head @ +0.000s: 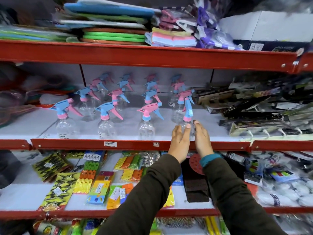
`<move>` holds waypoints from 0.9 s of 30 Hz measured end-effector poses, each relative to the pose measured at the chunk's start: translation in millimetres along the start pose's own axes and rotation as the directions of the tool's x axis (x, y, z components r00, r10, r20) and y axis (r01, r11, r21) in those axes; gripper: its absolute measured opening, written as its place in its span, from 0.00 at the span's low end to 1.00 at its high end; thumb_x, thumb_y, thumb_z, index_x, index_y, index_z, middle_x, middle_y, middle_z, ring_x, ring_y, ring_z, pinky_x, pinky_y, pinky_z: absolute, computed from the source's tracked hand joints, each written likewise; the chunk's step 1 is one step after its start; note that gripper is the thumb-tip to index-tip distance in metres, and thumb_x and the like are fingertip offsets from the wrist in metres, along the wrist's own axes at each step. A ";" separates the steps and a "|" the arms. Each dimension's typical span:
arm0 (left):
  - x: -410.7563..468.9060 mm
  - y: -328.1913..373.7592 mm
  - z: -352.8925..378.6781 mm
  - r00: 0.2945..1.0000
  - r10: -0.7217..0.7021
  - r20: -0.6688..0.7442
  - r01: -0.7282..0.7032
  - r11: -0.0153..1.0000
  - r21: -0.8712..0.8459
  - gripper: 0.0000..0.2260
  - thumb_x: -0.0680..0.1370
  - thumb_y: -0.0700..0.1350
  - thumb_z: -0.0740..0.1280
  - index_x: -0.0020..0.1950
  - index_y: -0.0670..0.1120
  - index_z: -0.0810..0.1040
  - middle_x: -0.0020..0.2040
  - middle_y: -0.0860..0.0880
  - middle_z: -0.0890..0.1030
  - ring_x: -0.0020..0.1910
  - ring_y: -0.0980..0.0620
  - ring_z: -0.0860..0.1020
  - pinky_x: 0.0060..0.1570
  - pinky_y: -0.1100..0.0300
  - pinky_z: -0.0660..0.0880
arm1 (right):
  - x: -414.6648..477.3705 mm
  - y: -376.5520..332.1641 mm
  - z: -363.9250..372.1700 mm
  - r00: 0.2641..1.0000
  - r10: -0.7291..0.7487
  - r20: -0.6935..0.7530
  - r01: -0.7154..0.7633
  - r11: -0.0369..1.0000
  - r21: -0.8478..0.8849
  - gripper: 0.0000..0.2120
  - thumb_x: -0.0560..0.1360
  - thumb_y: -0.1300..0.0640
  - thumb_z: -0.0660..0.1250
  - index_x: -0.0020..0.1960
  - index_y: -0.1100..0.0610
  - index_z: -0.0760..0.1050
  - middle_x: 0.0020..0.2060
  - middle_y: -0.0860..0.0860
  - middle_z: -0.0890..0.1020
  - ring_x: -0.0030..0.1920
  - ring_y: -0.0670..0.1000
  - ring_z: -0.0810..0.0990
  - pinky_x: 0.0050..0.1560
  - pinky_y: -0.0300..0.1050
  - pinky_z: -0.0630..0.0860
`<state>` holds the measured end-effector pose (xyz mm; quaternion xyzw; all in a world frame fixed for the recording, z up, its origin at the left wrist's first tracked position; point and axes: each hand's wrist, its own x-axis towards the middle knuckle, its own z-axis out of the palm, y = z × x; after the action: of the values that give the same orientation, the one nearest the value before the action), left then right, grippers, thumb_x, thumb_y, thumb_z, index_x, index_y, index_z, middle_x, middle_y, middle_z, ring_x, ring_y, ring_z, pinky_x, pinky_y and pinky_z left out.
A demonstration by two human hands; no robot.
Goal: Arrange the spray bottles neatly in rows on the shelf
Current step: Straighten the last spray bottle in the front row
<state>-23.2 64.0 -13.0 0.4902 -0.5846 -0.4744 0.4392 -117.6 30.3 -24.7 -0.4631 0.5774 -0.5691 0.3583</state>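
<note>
Several clear spray bottles with pink and blue trigger heads stand in rows on the middle shelf (118, 143), which has a red front edge. At the front right stands one bottle (187, 114) with a blue trigger and pink collar. My left hand (180, 141) and my right hand (202, 139) flank its clear body, palms facing each other and fingers straight. Whether they touch it I cannot tell. Other front-row bottles stand at the left (65, 119), the middle (105, 122) and just left of my hands (146, 122).
Black packaged goods (254, 106) are piled to the right of the bottles. Coloured bowls (15, 102) sit at the left. The upper shelf carries mats and cloths (111, 22). Clip packets (94, 180) and a dark scrubber (196, 184) lie on the shelf below.
</note>
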 end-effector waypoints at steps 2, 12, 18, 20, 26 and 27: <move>1.9 1.0 3.2 1.000 -0.011 0.021 0.011 1.000 0.009 0.33 0.83 0.61 0.51 0.83 0.44 0.50 0.84 0.49 0.46 0.83 0.52 0.48 0.77 0.60 0.46 | -2.3 2.3 -0.6 0.999 -0.008 0.041 0.008 1.000 -0.018 0.21 0.83 0.49 0.54 0.71 0.57 0.73 0.71 0.56 0.75 0.72 0.55 0.73 0.76 0.55 0.66; 24.5 -0.4 -10.0 0.999 -0.027 -0.041 0.025 0.999 -0.045 0.48 0.70 0.78 0.51 0.82 0.49 0.55 0.84 0.50 0.54 0.83 0.53 0.53 0.82 0.49 0.49 | -9.8 8.9 -16.2 0.998 -0.033 0.048 0.037 0.997 -0.068 0.16 0.80 0.51 0.53 0.56 0.46 0.79 0.59 0.50 0.83 0.60 0.52 0.81 0.69 0.57 0.74; 21.4 -9.3 -12.0 0.990 0.028 -0.140 -0.045 0.992 -0.119 0.37 0.77 0.68 0.55 0.81 0.48 0.60 0.82 0.51 0.61 0.80 0.53 0.60 0.80 0.56 0.53 | -6.4 5.0 -16.2 0.999 -0.053 0.001 0.053 0.993 -0.103 0.16 0.80 0.50 0.55 0.62 0.47 0.77 0.65 0.51 0.79 0.67 0.53 0.76 0.73 0.57 0.70; 19.3 -14.3 -8.9 0.984 0.045 -0.171 -0.063 0.993 -0.100 0.31 0.82 0.62 0.53 0.81 0.48 0.59 0.82 0.50 0.60 0.81 0.53 0.58 0.80 0.56 0.53 | -2.9 1.4 -13.8 0.999 -0.052 0.015 0.053 0.994 -0.097 0.18 0.82 0.53 0.55 0.69 0.52 0.74 0.69 0.51 0.77 0.70 0.52 0.73 0.75 0.55 0.68; 20.4 -16.0 -4.3 0.996 0.041 -0.079 -0.044 0.999 -0.028 0.29 0.84 0.59 0.51 0.82 0.47 0.57 0.83 0.48 0.57 0.82 0.52 0.55 0.78 0.59 0.50 | 0.0 2.6 -5.7 0.997 -0.039 0.065 0.045 0.994 -0.103 0.20 0.80 0.51 0.55 0.70 0.53 0.74 0.69 0.51 0.77 0.70 0.53 0.74 0.75 0.57 0.68; 21.8 -16.5 -5.3 0.997 0.044 -0.070 -0.046 0.998 -0.032 0.29 0.84 0.59 0.51 0.82 0.47 0.57 0.83 0.48 0.57 0.82 0.52 0.55 0.79 0.58 0.50 | 0.6 5.5 -5.5 0.997 -0.046 0.070 0.053 0.993 -0.103 0.21 0.80 0.50 0.55 0.70 0.52 0.74 0.69 0.51 0.77 0.70 0.52 0.74 0.75 0.57 0.69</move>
<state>-18.3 40.7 -27.3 0.4856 -0.5718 -0.4569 0.4780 -123.7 31.1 -29.6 -0.5143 0.5826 -0.5307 0.3384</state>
